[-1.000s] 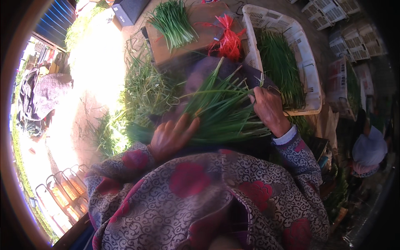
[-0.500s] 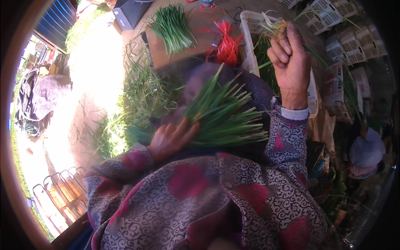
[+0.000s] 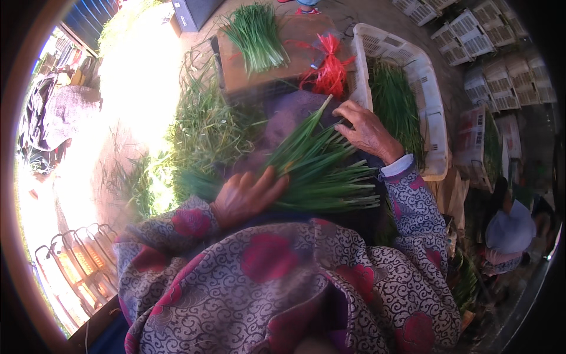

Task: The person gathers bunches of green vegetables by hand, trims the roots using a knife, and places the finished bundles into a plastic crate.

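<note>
A loose bunch of green chives (image 3: 321, 168) lies across my lap, its pale stem ends fanned out to the right. My left hand (image 3: 247, 197) is wrapped over the leafy left part of the bunch and holds it against my lap. At the upper right of the bunch is my right hand (image 3: 370, 131), fingers bent, with a gap between thumb and forefinger. It is right by the stem ends, and no stalk shows in its grasp.
Ahead, a low brown board (image 3: 306, 41) carries another chive bunch (image 3: 254, 36) and red plastic ties (image 3: 328, 66). At right stands a white crate (image 3: 437, 127) holding chives. Loose leaf litter (image 3: 206, 121) lies left. Stacked crates (image 3: 471, 35) and another person (image 3: 510, 230) are farther right.
My right hand has come down and left from its raised place, where it held a few yellowish stalks, to the bunch's stem ends. Those stalks are gone from it. My left hand stays.
</note>
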The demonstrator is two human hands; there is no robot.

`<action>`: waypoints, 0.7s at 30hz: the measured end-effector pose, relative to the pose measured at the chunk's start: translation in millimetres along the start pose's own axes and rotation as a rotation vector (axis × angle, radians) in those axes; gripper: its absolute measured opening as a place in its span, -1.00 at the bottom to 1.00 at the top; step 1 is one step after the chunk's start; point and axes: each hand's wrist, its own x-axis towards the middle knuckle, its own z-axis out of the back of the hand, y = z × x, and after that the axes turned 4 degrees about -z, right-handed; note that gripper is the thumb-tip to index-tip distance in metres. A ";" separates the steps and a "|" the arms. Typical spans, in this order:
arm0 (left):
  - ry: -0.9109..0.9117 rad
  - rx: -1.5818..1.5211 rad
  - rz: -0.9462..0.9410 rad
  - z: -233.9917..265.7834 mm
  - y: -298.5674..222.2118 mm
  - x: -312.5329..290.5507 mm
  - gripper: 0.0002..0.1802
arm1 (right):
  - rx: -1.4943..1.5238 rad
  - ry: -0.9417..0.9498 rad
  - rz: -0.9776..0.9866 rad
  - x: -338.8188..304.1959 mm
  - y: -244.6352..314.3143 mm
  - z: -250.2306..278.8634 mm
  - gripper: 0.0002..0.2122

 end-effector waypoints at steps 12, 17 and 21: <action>0.018 -0.013 -0.029 11.3 4.4 5.1 -0.34 | 0.737 0.188 -0.613 -22.9 -11.9 8.2 -0.86; 0.048 -0.006 -0.051 12.5 4.4 6.8 -0.34 | 0.028 -0.181 -0.327 -28.7 -2.1 -19.2 -0.90; 0.075 -0.007 -0.054 13.7 4.3 5.5 -0.34 | -0.145 -0.475 -0.362 -20.8 -42.1 -0.4 -0.88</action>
